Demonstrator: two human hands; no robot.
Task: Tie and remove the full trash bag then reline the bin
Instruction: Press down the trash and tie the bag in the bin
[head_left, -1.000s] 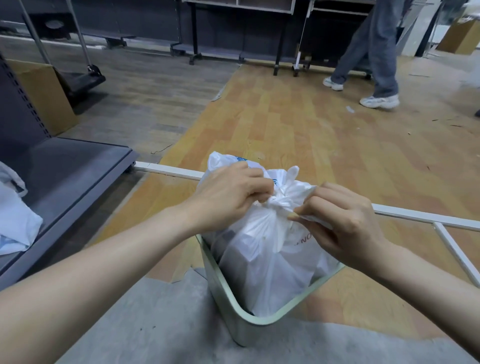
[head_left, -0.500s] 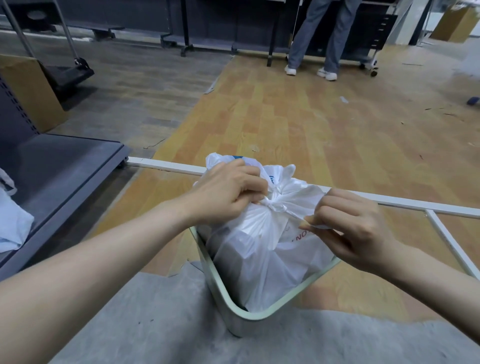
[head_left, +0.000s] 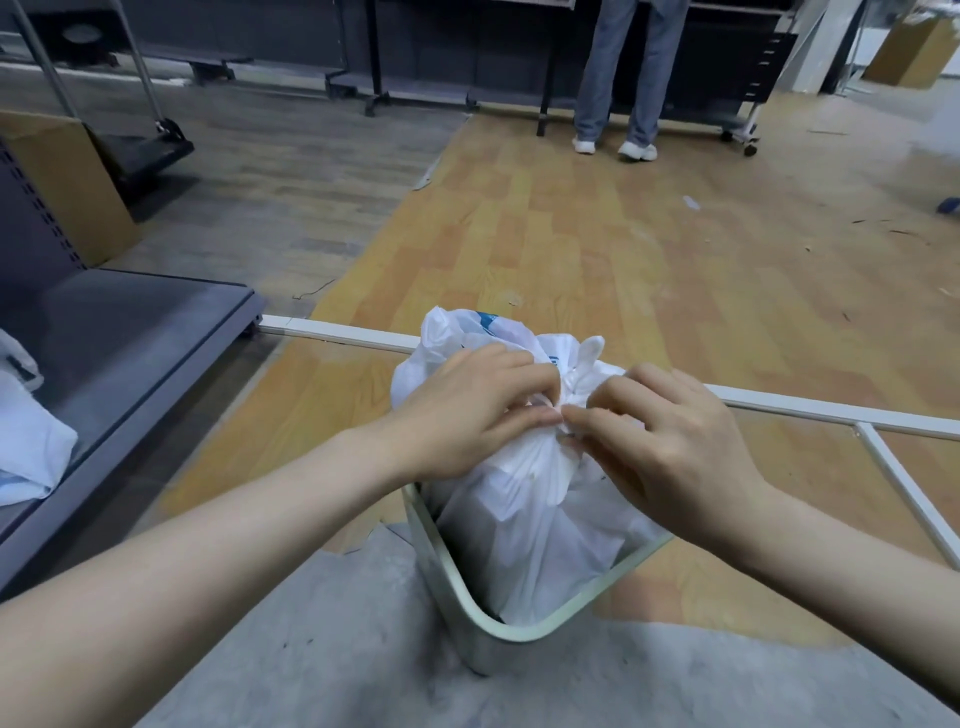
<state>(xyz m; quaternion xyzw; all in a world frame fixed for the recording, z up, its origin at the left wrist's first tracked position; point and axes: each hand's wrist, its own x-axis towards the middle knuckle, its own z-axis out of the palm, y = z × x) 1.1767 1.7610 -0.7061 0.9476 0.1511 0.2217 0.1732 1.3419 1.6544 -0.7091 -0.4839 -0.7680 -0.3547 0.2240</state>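
The full trash bag sits inside the bin on the floor, its gathered neck bunched into a knot at 12 o'clock. The neck is pinched from 9 o'clock by the left hand and from 3 o'clock by the right hand, fingers curled round the plastic, apparently so the knot can be cinched before lifting. A white rail lies beyond.
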